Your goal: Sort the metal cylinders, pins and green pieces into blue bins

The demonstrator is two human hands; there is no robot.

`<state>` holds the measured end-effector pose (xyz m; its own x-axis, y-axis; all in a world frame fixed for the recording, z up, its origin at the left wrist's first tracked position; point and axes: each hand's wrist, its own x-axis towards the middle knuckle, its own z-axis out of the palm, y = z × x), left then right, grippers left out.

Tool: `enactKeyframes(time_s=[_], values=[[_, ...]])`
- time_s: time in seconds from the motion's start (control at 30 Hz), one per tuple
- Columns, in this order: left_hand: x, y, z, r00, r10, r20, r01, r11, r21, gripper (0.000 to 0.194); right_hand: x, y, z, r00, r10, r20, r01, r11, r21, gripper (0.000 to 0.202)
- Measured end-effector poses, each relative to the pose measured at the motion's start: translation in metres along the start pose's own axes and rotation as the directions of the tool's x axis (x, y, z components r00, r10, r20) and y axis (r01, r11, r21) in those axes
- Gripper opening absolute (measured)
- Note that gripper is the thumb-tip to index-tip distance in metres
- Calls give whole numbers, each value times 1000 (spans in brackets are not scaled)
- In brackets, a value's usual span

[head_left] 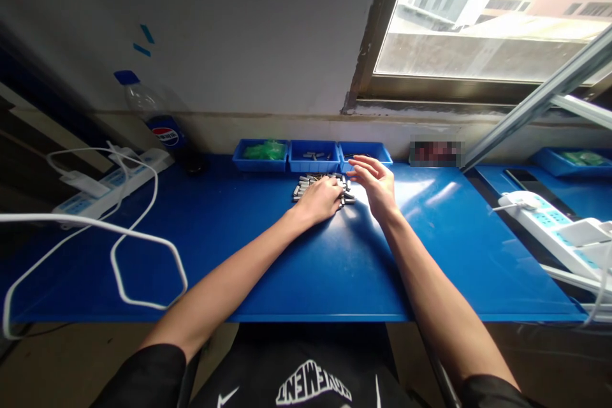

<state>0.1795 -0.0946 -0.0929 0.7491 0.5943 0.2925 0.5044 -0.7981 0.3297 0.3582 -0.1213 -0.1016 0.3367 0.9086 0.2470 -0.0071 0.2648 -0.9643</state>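
A heap of small silver and black pieces (pixel 303 187) lies on the blue table; they are too small to name more exactly. My left hand (pixel 323 197) rests on the heap with its fingers curled down into it, so the fingertips are hidden. Just right of the heap, my right hand (pixel 377 186) is raised over the table, fingers stretched and apart, nothing visible in it. Behind the heap stand three blue bins in a row. Green plastic fills the left bin (pixel 261 166), a few small pieces lie in the middle bin (pixel 313 164), and my right hand partly covers the right bin (pixel 382 152).
A cola bottle (pixel 165 134) stands at the back left, beside a power strip (pixel 115 182) with a looping white cable (pixel 179 268). On the right are another power strip (pixel 545 217), a metal frame bar (pixel 521 105), a dark phone-like slab (pixel 535 186) and another blue bin (pixel 549 162).
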Motion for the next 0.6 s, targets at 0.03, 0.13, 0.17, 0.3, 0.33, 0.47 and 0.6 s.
enactKeyframes(time_s=[0.03,0.13,0.17,0.3,0.33,0.47,0.6], values=[[3,0,-1,1000,-14,4,14,1000,-14,9,0,0,-1,1000,3,-7,-3,1000,-9,44],[7,-2,-5,999,-29,30,30,999,-41,7,1,0,-2,1000,18,-22,-19,999,-31,43],[8,-3,-6,999,-31,42,33,999,-43,7,1,0,-2,999,25,-25,-25,999,-28,42],[9,-10,-9,998,-51,45,57,988,-145,11,1,0,-2,998,47,-29,-47,999,11,36],[9,-12,-10,998,-55,38,61,979,-193,11,1,0,-2,998,51,-28,-51,999,21,35],[8,-21,-18,995,-101,22,103,938,-331,9,1,0,-2,997,62,-38,-61,998,32,34],[9,-33,-30,981,-195,5,176,871,-458,6,0,0,-1,996,75,-43,-73,997,35,31]])
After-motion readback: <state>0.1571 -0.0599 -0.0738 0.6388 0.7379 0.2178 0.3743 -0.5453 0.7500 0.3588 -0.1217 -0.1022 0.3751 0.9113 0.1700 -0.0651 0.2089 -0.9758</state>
